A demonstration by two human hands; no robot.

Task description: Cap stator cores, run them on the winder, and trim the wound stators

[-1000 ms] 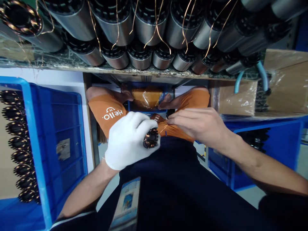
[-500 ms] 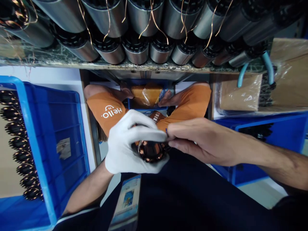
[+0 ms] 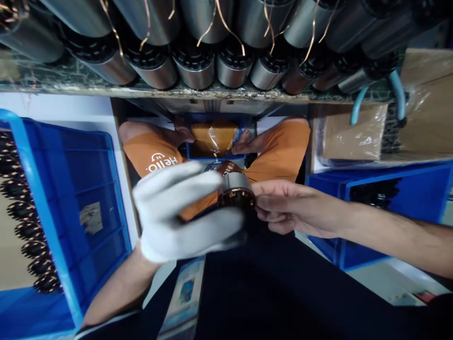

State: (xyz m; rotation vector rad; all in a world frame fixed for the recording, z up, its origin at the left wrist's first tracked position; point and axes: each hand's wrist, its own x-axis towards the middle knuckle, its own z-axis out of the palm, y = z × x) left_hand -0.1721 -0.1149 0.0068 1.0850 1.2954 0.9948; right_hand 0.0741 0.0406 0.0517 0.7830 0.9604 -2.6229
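A motor stator, a grey steel ring with copper windings and a dark inside, is held up over my lap. My bare right hand pinches its right edge between thumb and fingers. At the stator's left is my left hand in a white glove, blurred by motion. Its fingers are spread apart with a gap between them, and the fingertips are close to the stator. Whether they touch it I cannot tell.
Rows of steel stators with loose copper wire ends line the bench ahead. Blue-handled pliers hang over its right edge. A blue crate with copper-wound parts stands left; another blue bin with dark parts stands right.
My left hand has opened from its wrap around the stator and shifted left. The stator has turned, showing its steel outer wall, and stays in my right hand's pinch.
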